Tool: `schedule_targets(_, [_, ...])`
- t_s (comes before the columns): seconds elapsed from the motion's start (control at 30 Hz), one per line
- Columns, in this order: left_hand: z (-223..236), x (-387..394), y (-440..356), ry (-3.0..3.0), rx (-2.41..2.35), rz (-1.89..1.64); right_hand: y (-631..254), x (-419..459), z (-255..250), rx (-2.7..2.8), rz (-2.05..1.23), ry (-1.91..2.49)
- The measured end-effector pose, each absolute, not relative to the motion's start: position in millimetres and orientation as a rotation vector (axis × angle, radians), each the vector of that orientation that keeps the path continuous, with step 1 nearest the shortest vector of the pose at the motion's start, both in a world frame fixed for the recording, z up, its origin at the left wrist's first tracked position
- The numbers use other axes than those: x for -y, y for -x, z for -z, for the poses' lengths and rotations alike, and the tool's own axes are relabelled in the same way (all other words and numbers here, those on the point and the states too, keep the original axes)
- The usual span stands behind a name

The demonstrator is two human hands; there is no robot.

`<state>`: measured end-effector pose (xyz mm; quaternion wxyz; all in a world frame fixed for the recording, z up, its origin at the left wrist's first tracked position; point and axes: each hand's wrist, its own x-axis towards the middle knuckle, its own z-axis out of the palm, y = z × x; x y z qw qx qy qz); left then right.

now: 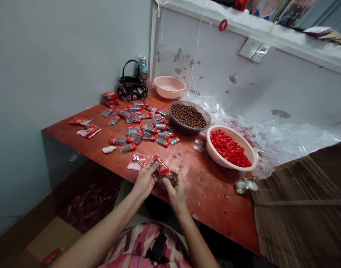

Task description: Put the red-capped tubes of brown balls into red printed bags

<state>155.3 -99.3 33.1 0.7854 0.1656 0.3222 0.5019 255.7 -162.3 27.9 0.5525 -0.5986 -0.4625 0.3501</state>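
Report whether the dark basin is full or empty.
The dark basin is mostly full: brown balls spread nearly to its rim.

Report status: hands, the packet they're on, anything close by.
Left hand pinching red packet. Right hand at packet's near end, exact grip unclear. Second packet lying just beyond left hand.

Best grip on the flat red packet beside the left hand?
Probably pinch the near edge of the red packet, coming low from the person's side: it lies flat on the table, and that edge faces the person.
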Motion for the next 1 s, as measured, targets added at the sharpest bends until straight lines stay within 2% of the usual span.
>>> schedule_targets(0.27, [-34.0, 101.3, -159.4, -0.484, -0.713, -0.932, -257.5, 163.1, -26.3, 1.115, -0.657, 1.480])
schedule_targets(0.5, [-36.6, 98.5, -158.4, -0.571, -0.673, -0.875, -260.5, 157.3, -24.7, 0.805, -1.096, 1.202])
schedule_targets(0.73, [-35.6, 102.8, -163.2, -0.572, -0.748, -0.936, -259.8, 156.6, -31.1, 0.951, -0.787, 1.388])
schedule_targets(0.9, [-36.7, 105.0, -158.9, -0.699, -0.724, -0.919, -261.2, 151.2, -25.9, 0.743, -1.141, 1.152])
schedule_targets(1.0, [-35.6, 103.0, -153.6, -0.719, -0.687, -0.847, -260.2, 149.5, -22.4, 0.652, -1.223, 1.074])
